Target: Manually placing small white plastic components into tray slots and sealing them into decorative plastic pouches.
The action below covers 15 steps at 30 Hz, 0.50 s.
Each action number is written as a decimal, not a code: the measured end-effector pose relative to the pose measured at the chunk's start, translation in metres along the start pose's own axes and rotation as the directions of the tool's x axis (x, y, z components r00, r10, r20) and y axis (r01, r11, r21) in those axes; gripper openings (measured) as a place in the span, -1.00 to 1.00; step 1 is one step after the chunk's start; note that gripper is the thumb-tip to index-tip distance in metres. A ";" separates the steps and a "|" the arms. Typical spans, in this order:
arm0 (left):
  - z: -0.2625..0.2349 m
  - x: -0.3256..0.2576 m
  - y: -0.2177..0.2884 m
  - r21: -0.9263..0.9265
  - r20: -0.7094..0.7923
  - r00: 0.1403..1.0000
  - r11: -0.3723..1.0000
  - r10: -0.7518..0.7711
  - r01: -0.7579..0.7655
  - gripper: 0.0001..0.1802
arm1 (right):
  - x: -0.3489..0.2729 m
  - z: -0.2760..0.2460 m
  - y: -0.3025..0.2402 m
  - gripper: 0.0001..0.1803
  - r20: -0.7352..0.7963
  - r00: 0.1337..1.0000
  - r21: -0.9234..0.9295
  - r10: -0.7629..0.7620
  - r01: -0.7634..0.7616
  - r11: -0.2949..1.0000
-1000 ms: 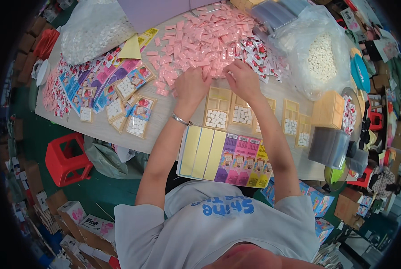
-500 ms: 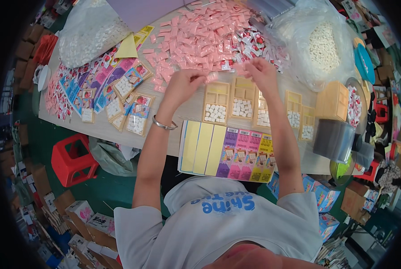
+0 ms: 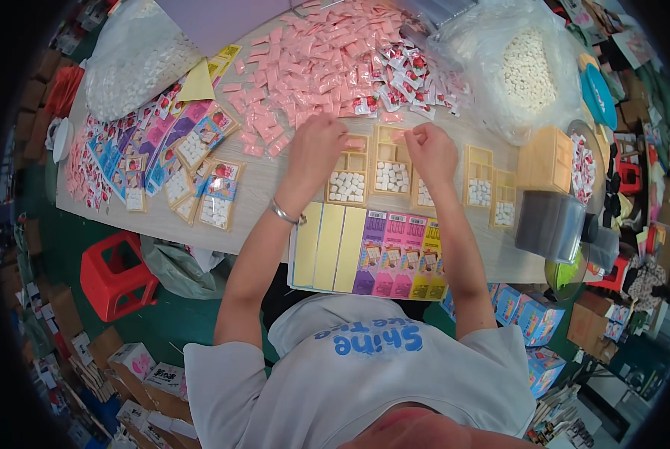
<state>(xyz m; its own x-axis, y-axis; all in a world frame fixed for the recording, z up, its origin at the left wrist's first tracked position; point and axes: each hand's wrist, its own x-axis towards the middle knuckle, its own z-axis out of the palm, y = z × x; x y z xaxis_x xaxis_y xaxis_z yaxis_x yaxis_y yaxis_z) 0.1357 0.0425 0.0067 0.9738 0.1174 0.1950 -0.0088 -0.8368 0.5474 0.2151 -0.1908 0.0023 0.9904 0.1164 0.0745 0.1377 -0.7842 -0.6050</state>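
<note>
Head fisheye, looking straight down, close above table (image 3: 260, 198).

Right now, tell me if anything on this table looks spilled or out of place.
Nothing looks broken. The pink packets lie in a loose heap across the table, some strayed toward the left hand. The small trays sit in a row.

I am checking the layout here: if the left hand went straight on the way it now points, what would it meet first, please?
Most likely the heap of pink sachets. The left hand points up the table, away from the person, and the heap begins just past its fingertips, though depth is hard to judge.
</note>
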 end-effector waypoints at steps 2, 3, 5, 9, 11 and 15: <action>0.005 -0.015 0.000 -0.028 0.030 0.968 0.968 0.249 -0.248 -0.68 | 0.000 -0.006 -0.012 -0.74 -0.051 0.992 -0.268 -0.119 0.102 0.958; 0.008 -0.025 0.003 -0.028 0.028 0.968 0.968 0.248 -0.248 -0.68 | 0.001 -0.008 -0.017 -0.74 -0.037 0.987 -0.237 -0.157 0.144 0.961; 0.013 -0.043 0.014 0.095 0.031 0.960 0.955 0.278 -0.280 -0.47 | 0.007 -0.003 -0.024 -0.74 -0.026 0.981 -0.203 -0.194 0.185 0.962; 0.006 -0.045 0.019 0.135 0.101 0.960 0.952 0.262 -0.275 -0.29 | 0.046 0.039 -0.053 -0.72 0.008 0.885 -0.049 -0.466 0.466 0.884; 0.001 -0.033 0.015 0.071 0.070 0.963 0.962 0.260 -0.264 -0.43 | 0.055 0.052 -0.066 -0.70 -0.002 0.852 -0.038 -0.524 0.523 0.851; -0.008 0.019 -0.032 -0.060 0.037 0.999 0.998 0.023 -0.020 -0.60 | 0.063 0.063 -0.079 -0.73 0.114 0.901 -0.175 -0.419 0.433 0.884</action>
<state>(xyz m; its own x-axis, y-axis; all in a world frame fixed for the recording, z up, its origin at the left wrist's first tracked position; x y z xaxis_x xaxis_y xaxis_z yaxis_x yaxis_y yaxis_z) 0.1524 0.0755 -0.0007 0.9811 0.0782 0.1768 -0.0423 -0.8055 0.5911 0.2654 -0.0826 0.0047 0.8333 0.5026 0.2303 0.5528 -0.7498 -0.3636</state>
